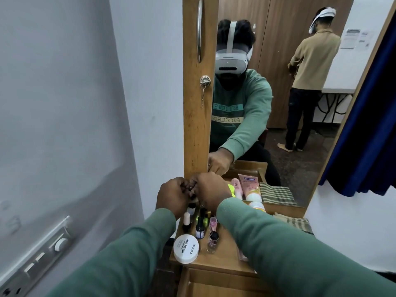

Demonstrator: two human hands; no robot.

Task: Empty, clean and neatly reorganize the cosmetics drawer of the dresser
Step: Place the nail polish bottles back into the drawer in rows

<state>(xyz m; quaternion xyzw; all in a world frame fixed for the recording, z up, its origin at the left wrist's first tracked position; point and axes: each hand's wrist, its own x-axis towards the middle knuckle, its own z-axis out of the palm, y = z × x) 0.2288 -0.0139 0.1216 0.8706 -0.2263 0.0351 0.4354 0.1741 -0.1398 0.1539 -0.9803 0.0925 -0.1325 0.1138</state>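
- Both hands meet at the counter's (222, 261) far left corner, close to the wooden mirror frame (196, 129). The left hand (171, 195) and the right hand (211, 189) are curled in, their fingertips pinching a small item (192, 197) between them. The fingers hide too much of it to name it.
- The item sits straight ahead of the person, just above the back of the nail polish bottles (200, 227). Neither hand is nearer, since both have hold of it. Its long axis cannot be read.
- Under the hands, the bottles stand upright in a tight cluster that runs from the far left corner toward the near edge. A white jar (186, 248) ends the line at the near left, lid up.
- To the right, the right sleeve (278, 249) lies across the middle of the counter and covers whatever is below it. A tube's white cap (257, 205) peeks out along the far edge, and a striped cloth (297, 224) lies at the far right corner.
- Room is tight on the left, where the counter's edge drops away just beside the bottles and the frame blocks the back. The open space is the bare wood between the cluster and the sleeve, toward the near edge.
- What looks like the drawer (214, 286) sits under the near edge, and how far out it is cannot be told. With the cosmetics out on top, emptying looks largely done.
- Setting the item down likely calls for a straight drop, because a sideways sweep could topple the bottles.
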